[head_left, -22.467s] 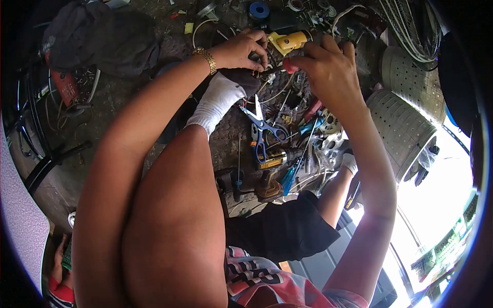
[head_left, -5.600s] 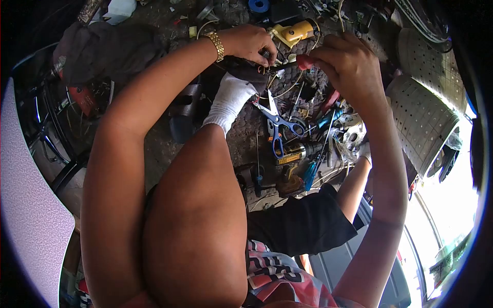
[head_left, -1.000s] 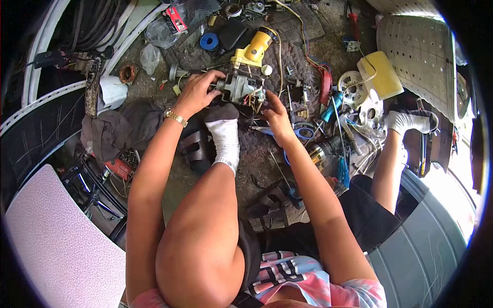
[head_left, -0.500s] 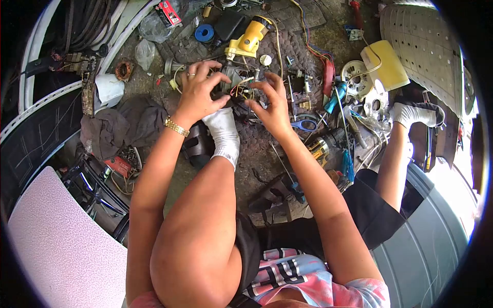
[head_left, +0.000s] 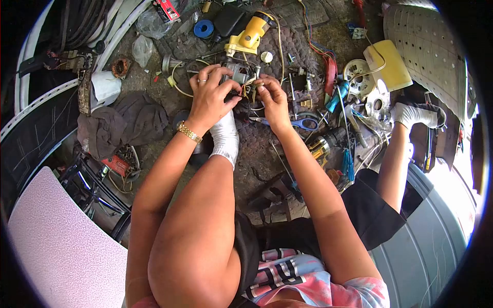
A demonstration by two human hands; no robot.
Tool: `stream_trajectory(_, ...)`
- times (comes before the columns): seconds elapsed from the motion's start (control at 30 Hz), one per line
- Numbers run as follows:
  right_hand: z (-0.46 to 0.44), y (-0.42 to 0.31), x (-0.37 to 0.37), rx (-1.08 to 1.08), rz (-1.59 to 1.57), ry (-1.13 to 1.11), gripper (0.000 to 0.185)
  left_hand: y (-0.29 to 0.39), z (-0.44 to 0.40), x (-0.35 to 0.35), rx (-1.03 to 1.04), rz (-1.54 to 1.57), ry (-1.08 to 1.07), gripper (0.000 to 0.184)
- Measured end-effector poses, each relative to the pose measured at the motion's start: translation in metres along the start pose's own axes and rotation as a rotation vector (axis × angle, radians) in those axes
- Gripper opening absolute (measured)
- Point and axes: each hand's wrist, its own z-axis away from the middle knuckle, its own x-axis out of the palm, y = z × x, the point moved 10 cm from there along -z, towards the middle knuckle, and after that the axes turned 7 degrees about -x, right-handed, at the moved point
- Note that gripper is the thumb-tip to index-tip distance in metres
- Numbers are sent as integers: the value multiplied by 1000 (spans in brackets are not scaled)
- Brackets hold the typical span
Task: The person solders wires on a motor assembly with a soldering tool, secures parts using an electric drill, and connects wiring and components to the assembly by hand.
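Note:
A small grey metal motor [head_left: 237, 73] with thin coloured wires [head_left: 245, 93] at its near side sits on the floor in front of my foot. My left hand [head_left: 209, 97] curls its fingers over the motor's left and near side. On the other side of the wires, my right hand [head_left: 275, 102] pinches thumb and forefinger together; what lies between them is too small to make out. Just behind the motor lies a yellow tool housing [head_left: 250, 36]. Blue-handled scissors [head_left: 306, 123] rest beside my right wrist, partly hidden by it.
A yellow-and-black power tool [head_left: 321, 149], a teal tool [head_left: 337, 96] and metal discs [head_left: 358, 77] lie to the right. Dark cloth [head_left: 128, 120] and a copper-wound ring [head_left: 121, 67] are at left. A blue spool [head_left: 203, 29] is farther back.
My left hand has moved right and down onto the motor. My right hand's spread fingers have come together in a pinch beside the wires.

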Motion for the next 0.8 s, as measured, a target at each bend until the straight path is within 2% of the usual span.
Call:
stream_trajectory(0.2, -1, 10, -2, 27, -83, 14, 15, 4, -2, 1, 15, -11, -13, 26)
stream_trajectory(0.5, -4, -2, 2, 68, -106, 5, 14, 3, -3, -4, 85, 92, 32, 42)
stream_trajectory(0.57, -8, -16, 0, -11, -63, 33, 13, -11, -11, -1, -79, 275, -16, 40)
stream_trajectory(0.6, -10, -27, 2, -55, -15, 20, 18, -13, -15, -2, -112, 272, -35, 36)
stream_trajectory(0.63, -11, -31, 1, -56, -14, 26, 18, -14, -18, 1, -107, 273, -38, 36)
stream_trajectory(0.7, -10, -21, 3, 91, -70, 23, 24, -28, -25, 7, -214, 636, -53, 34)
stream_trajectory(0.73, -10, -21, 4, 94, -38, -8, 35, -30, -26, 9, -234, 639, -87, 34)
stream_trajectory(0.8, -8, -25, 2, 16, -4, 37, 38, -34, -29, 11, -266, 682, -85, 34)
